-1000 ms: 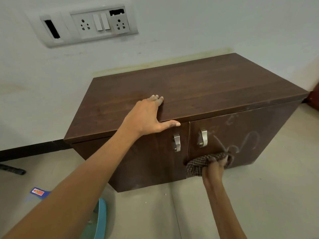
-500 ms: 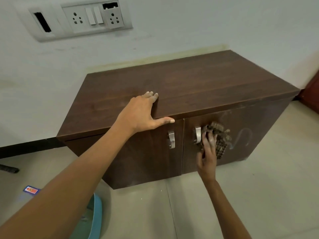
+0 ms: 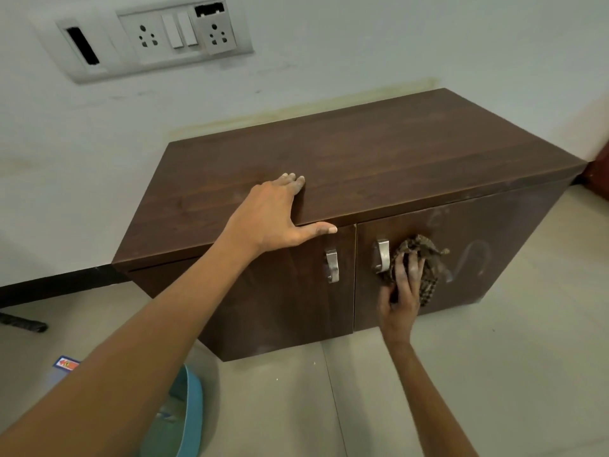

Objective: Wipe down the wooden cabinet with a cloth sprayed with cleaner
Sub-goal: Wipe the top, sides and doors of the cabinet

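**Cabinet** (image 3: 379,153). Dark brown wood, low, two doors. It stands on a pale tiled floor (image 3: 494,374) with its back to a white wall.

**Left door** (image 3: 280,301), **right door** (image 3: 487,285). Both closed. Each has a metal handle beside the centre seam: left handle (image 3: 332,265), right handle (image 3: 382,255). The right door carries pale curved smears (image 3: 474,255) to the right of the cloth.

**Cloth** (image 3: 428,268). Brown checked and bunched, it lies against the right door just beside the right handle, in the upper half of the door. A second ago it was low on this door, near the bottom edge by the seam. Half a second ago it had already reached the handle, and it has barely shifted since.

**Right hand** (image 3: 400,298). The fingers point upward, fairly straight and close together, laid over the cloth and pressing it to the door face. The thumb is set apart on the left. The knuckles look dusty.

**Left hand** (image 3: 270,219). Spread on the cabinet top at the front edge, above the left door. The fingers are flat on the wood and the thumb stretches along the front lip. Its place is unchanged across all three moments.

**Socket and switch panel** (image 3: 155,37). White, on the wall above and left of the cabinet, with one open slot at its left end.

**Blue basin** (image 3: 189,417). On the floor below the left forearm, partly hidden by it.

**Small printed card** (image 3: 67,363). On the floor left of the basin.

**Dark rod-like object** (image 3: 23,322). At the left edge by the black skirting; I cannot tell what it is.
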